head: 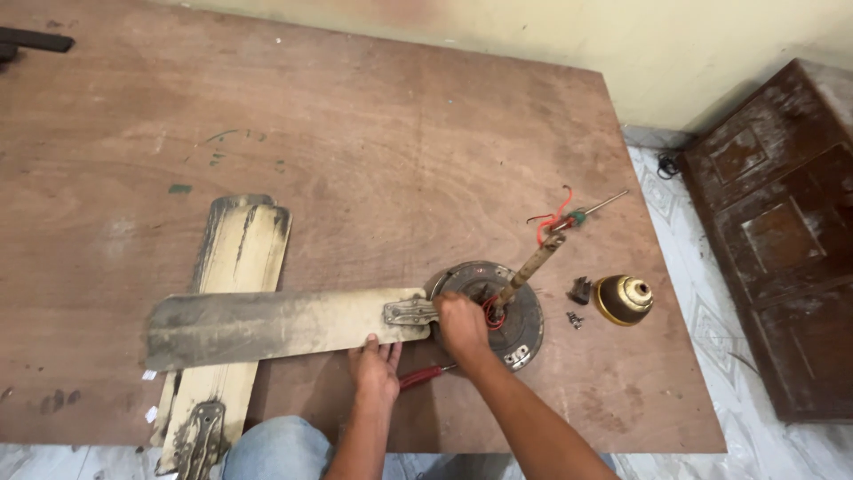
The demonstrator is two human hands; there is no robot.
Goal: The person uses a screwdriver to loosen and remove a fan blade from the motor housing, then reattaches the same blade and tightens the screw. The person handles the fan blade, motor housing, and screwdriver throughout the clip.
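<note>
A dusty ceiling fan motor [511,333] lies on a brown plywood table [373,160], its rusty down rod [531,267] sticking up with red wires [553,222] at the top. One dirty cream blade [275,324] is still joined to the motor by a metal bracket [410,311]. My left hand [375,366] rests flat against the near edge of that blade. My right hand [462,324] is closed on the motor hub next to the bracket; what it grips is hidden. A red-handled tool [422,376] lies between my hands.
Two loose cream blades [233,267] lie stacked under the attached blade, reaching past the table's near edge. A brass-coloured canopy cup [624,299], a small dark part [580,290] and loose screws [575,319] sit right of the motor. A dark wooden door panel [782,231] lies on the tiled floor.
</note>
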